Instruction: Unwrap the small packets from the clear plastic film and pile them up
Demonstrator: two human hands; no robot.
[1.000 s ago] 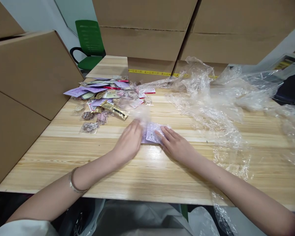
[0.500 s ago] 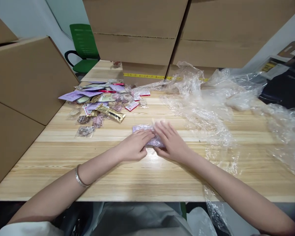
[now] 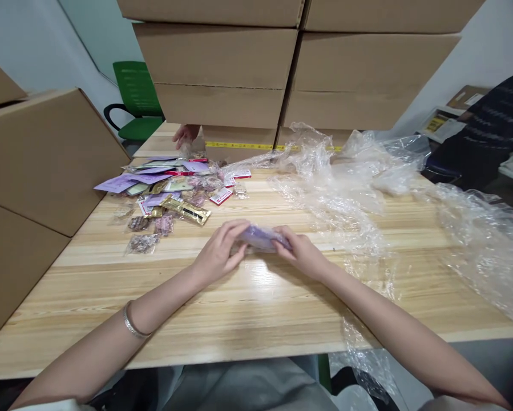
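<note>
A flat purple packet (image 3: 261, 236) wrapped in clear plastic is held between both hands, tilted just above the wooden table. My left hand (image 3: 222, 251) closes on its left end, thumb below and fingers over the top. At the other end my right hand (image 3: 301, 251) grips it between thumb and fingers. To the left lies a pile of purple packets (image 3: 117, 183), with a gold wrapped bar (image 3: 186, 209), red-and-white boxes (image 3: 221, 196) and small clear-wrapped pieces (image 3: 142, 244) around it.
Crumpled clear bubble wrap (image 3: 342, 188) spreads over the right side of the table (image 3: 196, 325). Large cardboard boxes (image 3: 222, 63) stand at the back, another box (image 3: 46, 160) at left. Another person's hand (image 3: 186, 136) reaches in behind the pile. A dark-clothed person (image 3: 491, 131) is at right.
Both hands have gone from pressing on the wrapped packet to gripping its ends, lifting and tilting it. Another person's hand has come into view behind the pile. The camera view has shifted.
</note>
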